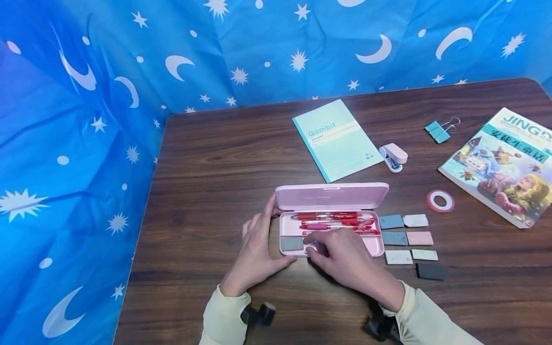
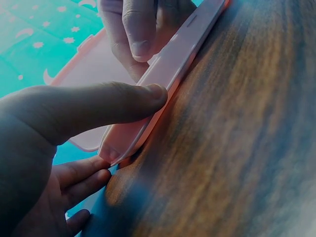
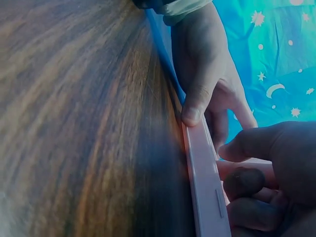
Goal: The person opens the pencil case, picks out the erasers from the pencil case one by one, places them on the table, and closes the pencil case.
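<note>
A pink pencil case [image 1: 332,188] lies with its lid raised, several red and pink pens [image 1: 321,226] in its back compartment. A grey eraser-like block [image 1: 292,243] sits at the left of the front compartment. My left hand [image 1: 256,249] grips the case's left end; its thumb [image 2: 143,98] lies on the front wall and the other fingers reach round the end. My right hand [image 1: 345,251] dips curled fingers into the front compartment, right beside the grey block. Something pale shows under them, and I cannot tell whether they pinch it.
Right of the case lie several small blocks, among them a pink one [image 1: 419,238] and a black one [image 1: 430,271]. Behind are a notebook [image 1: 340,143], a small stapler [image 1: 394,155], a tape roll [image 1: 431,205], a binder clip [image 1: 437,132] and a book [image 1: 500,167].
</note>
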